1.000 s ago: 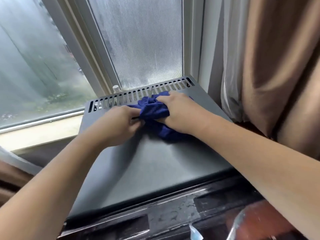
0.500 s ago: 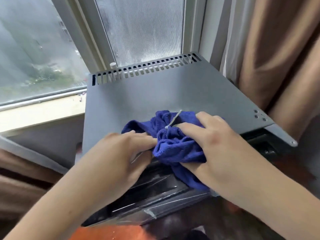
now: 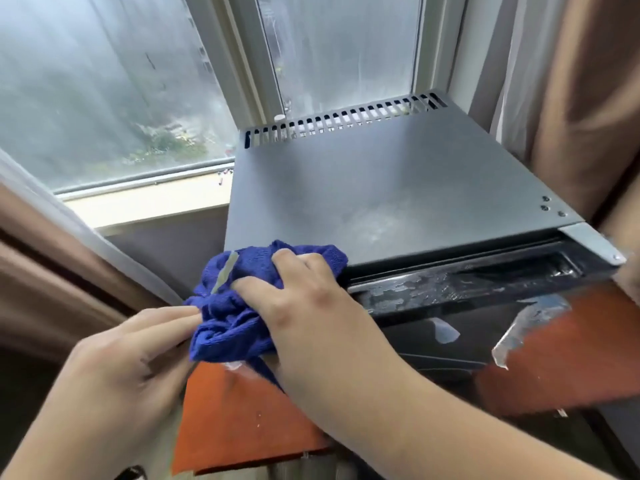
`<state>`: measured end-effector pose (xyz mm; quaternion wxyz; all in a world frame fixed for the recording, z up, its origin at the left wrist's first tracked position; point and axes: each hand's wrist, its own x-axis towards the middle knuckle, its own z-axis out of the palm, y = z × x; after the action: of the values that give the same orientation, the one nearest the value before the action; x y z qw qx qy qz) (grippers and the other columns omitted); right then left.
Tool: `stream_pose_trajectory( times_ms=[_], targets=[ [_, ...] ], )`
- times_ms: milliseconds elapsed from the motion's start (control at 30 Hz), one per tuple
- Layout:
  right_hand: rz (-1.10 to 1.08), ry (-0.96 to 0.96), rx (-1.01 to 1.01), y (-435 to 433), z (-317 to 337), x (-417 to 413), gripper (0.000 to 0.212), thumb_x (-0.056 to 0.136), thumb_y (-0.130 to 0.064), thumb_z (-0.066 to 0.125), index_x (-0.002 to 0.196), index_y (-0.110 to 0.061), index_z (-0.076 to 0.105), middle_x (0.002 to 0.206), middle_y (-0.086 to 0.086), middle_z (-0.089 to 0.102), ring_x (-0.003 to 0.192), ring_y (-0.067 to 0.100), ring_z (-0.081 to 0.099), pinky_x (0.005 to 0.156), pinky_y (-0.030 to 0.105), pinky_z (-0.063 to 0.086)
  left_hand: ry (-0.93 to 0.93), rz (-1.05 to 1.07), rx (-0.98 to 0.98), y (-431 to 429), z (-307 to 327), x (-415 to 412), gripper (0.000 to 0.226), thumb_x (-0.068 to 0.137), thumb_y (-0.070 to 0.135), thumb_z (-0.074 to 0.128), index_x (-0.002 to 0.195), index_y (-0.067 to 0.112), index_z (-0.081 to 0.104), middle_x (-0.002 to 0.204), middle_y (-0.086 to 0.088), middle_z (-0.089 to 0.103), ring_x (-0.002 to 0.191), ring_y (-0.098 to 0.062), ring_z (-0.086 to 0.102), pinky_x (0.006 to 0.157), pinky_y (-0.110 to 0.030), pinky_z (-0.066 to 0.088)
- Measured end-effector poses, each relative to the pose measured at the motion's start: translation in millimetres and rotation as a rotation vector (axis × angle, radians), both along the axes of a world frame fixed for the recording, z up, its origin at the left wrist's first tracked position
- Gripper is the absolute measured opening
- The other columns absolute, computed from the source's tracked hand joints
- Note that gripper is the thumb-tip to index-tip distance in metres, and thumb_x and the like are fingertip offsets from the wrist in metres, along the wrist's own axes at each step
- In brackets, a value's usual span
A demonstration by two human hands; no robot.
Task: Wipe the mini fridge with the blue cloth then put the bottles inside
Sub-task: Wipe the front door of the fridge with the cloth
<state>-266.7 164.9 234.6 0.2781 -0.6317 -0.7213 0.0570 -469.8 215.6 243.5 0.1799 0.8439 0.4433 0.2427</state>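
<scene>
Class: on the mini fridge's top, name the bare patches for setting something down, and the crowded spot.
Bare: the top from the vent slots to the front edge, right to the screws. Crowded: the front left corner, where the right hand grips the blue cloth and the left hand touches it.

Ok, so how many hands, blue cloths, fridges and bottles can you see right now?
Hands: 2 (left hand, right hand)
Blue cloth: 1
Mini fridge: 1
Bottles: 0 in view
Total: 4
</scene>
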Motion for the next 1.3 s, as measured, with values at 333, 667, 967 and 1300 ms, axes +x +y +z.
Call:
stream_pose_trajectory(
  times_ms=[333, 667, 967, 1300],
  targets=[
    [-0.120, -0.045, -0.093, -59, 16, 119, 0.044, 0.086, -0.038, 0.065, 0.129, -0.037, 0.053, 0.111, -0.004, 0.043, 0.105, 0.021, 0.044, 0.090, 0.044, 0.053, -0.100, -0.109, 0.084, -52, -9, 127, 0.030, 0.087, 0.016, 0.067, 0.110, 0.031, 0.080, 0.112, 0.038, 0.067, 0.109, 0.010, 0.064, 0.092, -0.017, 0.051],
    [-0.384, -0.173, -0.262, -127, 38, 231, 0.028, 0.088, -0.023, 0.066, 0.117, -0.024, 0.064, 0.088, -0.003, 0.036, 0.097, 0.032, 0.053, 0.086, 0.038, 0.042, 0.005, -0.286, 0.182, -87, -14, 275, 0.017, 0.089, 0.010, 0.054, 0.078, 0.020, 0.062, 0.077, 0.006, 0.067, 0.081, -0.021, 0.058, 0.068, -0.036, 0.043],
    [-0.210, -0.101, -0.218, -105, 31, 186, 0.028, 0.087, -0.033, 0.066, 0.113, -0.030, 0.059, 0.095, -0.002, 0.046, 0.099, 0.025, 0.051, 0.087, 0.038, 0.046, -0.156, -0.163, 0.144, -90, -21, 208, 0.019, 0.087, 0.008, 0.058, 0.086, 0.021, 0.071, 0.089, 0.014, 0.073, 0.087, -0.014, 0.065, 0.085, -0.034, 0.052],
    [0.019, -0.105, -0.079, -77, 9, 90, 0.045, 0.084, -0.031, 0.070, 0.127, -0.028, 0.058, 0.114, 0.005, 0.052, 0.110, 0.026, 0.047, 0.097, 0.038, 0.049, -0.263, 0.137, 0.168, -102, -35, 117, 0.031, 0.088, 0.001, 0.076, 0.110, 0.022, 0.079, 0.108, 0.041, 0.065, 0.099, 0.025, 0.057, 0.087, 0.005, 0.036]
  ],
)
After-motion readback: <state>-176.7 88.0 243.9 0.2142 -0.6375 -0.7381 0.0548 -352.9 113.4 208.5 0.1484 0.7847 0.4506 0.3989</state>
